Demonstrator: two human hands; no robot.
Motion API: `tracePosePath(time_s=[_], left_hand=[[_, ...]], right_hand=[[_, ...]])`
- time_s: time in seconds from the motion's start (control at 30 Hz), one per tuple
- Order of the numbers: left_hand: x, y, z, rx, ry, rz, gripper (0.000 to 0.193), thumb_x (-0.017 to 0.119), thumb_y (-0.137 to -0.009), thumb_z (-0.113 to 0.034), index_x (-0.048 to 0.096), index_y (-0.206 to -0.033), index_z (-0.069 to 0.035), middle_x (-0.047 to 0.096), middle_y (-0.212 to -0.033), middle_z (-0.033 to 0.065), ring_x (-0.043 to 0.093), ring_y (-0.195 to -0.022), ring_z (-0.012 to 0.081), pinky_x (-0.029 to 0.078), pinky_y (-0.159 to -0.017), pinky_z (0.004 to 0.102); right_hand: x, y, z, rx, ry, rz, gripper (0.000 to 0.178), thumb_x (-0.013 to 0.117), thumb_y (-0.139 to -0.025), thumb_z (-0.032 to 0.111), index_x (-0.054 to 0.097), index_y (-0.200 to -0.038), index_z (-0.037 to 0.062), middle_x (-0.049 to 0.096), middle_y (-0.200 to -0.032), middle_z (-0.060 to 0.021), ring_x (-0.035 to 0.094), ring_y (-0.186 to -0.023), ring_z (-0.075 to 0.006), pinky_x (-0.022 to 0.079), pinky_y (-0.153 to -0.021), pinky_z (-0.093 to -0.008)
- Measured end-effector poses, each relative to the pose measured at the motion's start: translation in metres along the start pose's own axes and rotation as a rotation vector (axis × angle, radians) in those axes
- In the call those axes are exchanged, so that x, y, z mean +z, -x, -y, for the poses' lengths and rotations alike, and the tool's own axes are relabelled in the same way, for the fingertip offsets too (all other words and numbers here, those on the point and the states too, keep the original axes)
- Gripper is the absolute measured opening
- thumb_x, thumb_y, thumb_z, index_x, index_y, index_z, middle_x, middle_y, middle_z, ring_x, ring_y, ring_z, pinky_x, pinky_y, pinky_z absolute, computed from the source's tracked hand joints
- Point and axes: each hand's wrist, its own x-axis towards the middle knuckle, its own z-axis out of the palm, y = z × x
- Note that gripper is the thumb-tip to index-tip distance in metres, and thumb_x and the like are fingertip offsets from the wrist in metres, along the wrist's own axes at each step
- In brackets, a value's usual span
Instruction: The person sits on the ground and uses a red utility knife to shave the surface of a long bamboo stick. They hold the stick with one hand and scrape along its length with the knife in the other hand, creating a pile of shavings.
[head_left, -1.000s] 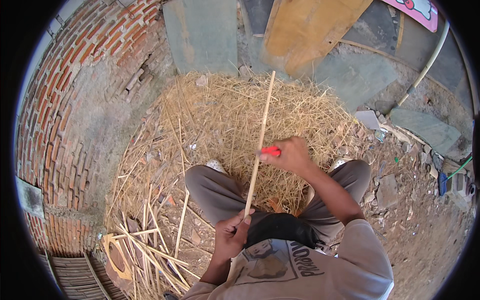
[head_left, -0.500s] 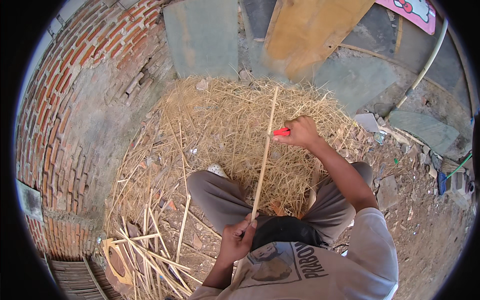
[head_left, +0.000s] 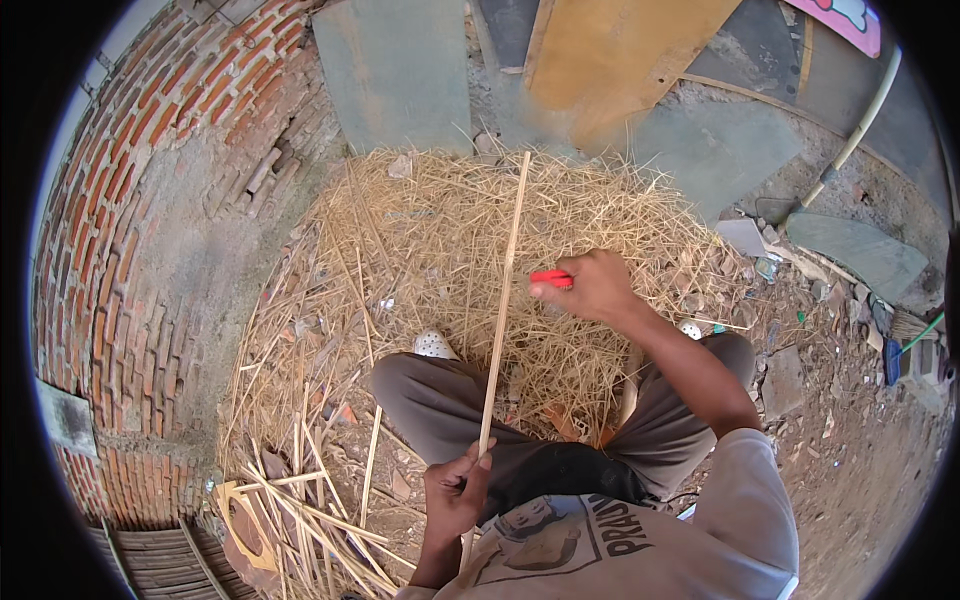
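My left hand (head_left: 458,492) is closed around the lower part of a long, pale bamboo stick (head_left: 502,285), in front of my shirt. The stick slants up and away from me, its far end over the straw-like shavings. Closed on a small red tool (head_left: 552,279), my right hand (head_left: 597,287) is just right of the stick's middle. A narrow gap shows between the tool and the stick. The tool's exact kind is too small to make out.
Thin shavings (head_left: 430,240) cover the ground before my crossed legs. More pale sticks (head_left: 330,530) lie in a heap at lower left. A brick wall (head_left: 130,270) rises on the left, and boards (head_left: 395,75) lean at the back. Rubble and a pale pipe (head_left: 862,130) are at right.
The stick's far end has shifted left, and my left hand has moved slightly left and down. My right hand has drawn a little nearer to me, and the red tool now stands apart from the stick.
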Motion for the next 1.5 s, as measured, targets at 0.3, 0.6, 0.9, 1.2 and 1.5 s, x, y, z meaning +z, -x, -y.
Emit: tracePosePath(time_s=[0.3,0.6,0.9,1.2,1.5], left_hand=[[0.011,0.007,-0.009,0.185,-0.039,0.14,0.024,0.057,-0.093,0.0,0.067,-0.115,0.002,0.052,-0.053,-0.0045,0.04,-0.042,0.0003,0.029,-0.04,0.0187],[0.001,0.008,0.007,0.12,-0.076,0.208,0.027,0.057,-0.092,0.002,0.066,-0.118,0.001,0.047,-0.052,-0.0063,0.038,-0.048,-0.0005,0.031,-0.044,0.0182],[-0.002,0.022,0.0,0.153,-0.014,0.182,0.028,0.057,-0.091,0.005,0.066,-0.117,0.001,0.048,-0.054,-0.0074,0.039,-0.048,-0.0016,0.028,-0.043,0.018],[0.003,0.004,0.007,0.068,0.132,0.384,0.03,0.057,-0.094,-0.007,0.06,-0.122,0.005,0.057,-0.06,0.0004,0.049,-0.049,0.0039,0.037,-0.046,0.0186],[0.036,-0.052,-0.012,0.005,0.418,0.427,0.038,0.051,-0.1,-0.013,0.05,-0.135,0.002,0.051,-0.06,-0.0012,0.043,-0.046,0.004,0.034,-0.044,0.0182]], right_hand=[[-0.01,0.0,-0.006,-0.035,0.03,-0.076,0.074,0.053,-0.074,0.08,0.065,-0.058,0.0095,0.051,-0.043,-0.0088,0.058,-0.043,-0.0281,0.046,-0.045,-0.039],[-0.002,-0.026,-0.053,0.208,0.114,-0.098,0.083,0.043,-0.074,0.087,0.059,-0.053,0.0077,0.049,-0.044,-0.0082,0.055,-0.045,-0.0227,0.043,-0.046,-0.0357],[-0.021,-0.025,-0.078,0.35,-0.505,-0.171,0.079,0.032,-0.084,0.082,0.051,-0.056,0.0103,0.037,-0.047,0.0037,0.038,-0.044,-0.0145,0.034,-0.045,-0.0355],[-0.033,-0.006,-0.003,0.385,-1.386,0.032,0.034,0.064,-0.094,0.028,0.042,-0.072,0.0137,0.029,-0.051,0.0073,0.025,-0.042,-0.0054,0.021,-0.042,-0.0254],[-0.024,0.004,0.013,0.288,-1.157,0.076,0.042,0.063,-0.092,0.043,0.059,-0.074,0.0051,0.044,-0.054,0.0012,0.042,-0.048,-0.0103,0.036,-0.047,-0.0269]])
